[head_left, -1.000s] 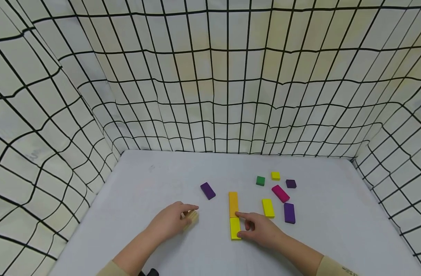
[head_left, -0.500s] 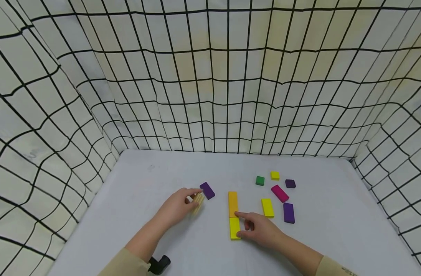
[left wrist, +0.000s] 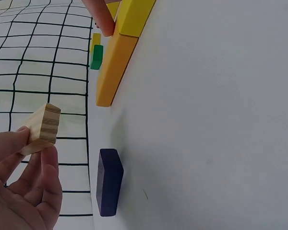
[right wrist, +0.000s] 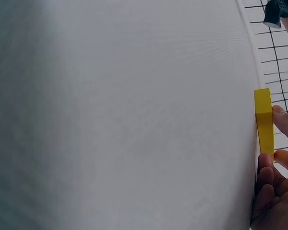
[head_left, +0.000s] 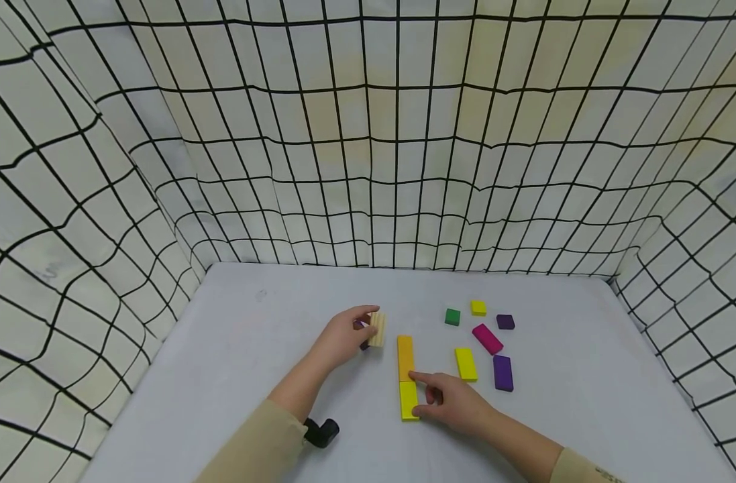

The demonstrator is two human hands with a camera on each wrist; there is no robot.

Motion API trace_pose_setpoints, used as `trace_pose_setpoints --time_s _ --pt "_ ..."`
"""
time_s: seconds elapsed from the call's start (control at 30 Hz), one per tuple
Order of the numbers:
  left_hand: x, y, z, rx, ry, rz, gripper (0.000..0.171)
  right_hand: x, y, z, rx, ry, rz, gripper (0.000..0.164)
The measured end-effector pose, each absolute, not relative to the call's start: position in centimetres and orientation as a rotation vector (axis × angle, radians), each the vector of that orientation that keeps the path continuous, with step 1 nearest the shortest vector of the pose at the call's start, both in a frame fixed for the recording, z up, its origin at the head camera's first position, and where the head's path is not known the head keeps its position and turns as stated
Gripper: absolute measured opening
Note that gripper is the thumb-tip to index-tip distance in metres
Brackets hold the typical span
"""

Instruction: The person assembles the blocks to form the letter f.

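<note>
My left hand [head_left: 339,340] pinches a plain wooden block [head_left: 377,329] between thumb and fingers, held up off the table in the left wrist view. Behind that hand a purple block [left wrist: 109,182] lies on the table, mostly hidden in the head view. An orange block [head_left: 406,355] and a yellow block [head_left: 408,401] lie end to end in a line. My right hand [head_left: 458,400] rests beside this line on its right, the index fingertip touching the orange block and the thumb at the yellow one. Its other fingers are bent under.
To the right lie another yellow block [head_left: 465,364], a second purple block [head_left: 503,373] and a pink block [head_left: 487,339]. Farther back are small green [head_left: 453,317], yellow [head_left: 478,308] and dark purple [head_left: 505,322] blocks. Black-lined white netting [head_left: 398,134] walls the table [head_left: 271,295].
My left hand has carried the wooden block rightward and away from me, passing over the purple block toward the orange one. The right hand has stayed in place.
</note>
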State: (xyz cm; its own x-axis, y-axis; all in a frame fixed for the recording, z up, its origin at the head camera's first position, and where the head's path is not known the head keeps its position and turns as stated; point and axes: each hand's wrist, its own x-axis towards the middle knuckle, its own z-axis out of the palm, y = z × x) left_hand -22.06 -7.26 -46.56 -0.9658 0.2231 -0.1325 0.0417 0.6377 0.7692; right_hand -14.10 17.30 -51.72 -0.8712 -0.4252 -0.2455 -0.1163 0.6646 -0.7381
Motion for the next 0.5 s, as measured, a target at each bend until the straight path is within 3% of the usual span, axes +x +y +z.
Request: trace_pose_setpoints --time_s 0.5 --pt "-26.0 -2.8 -47.4 0.236 2.602 1.311 0.042 -14.1 17.5 -51.8 -0.469 2.490 -1.081 0.063"
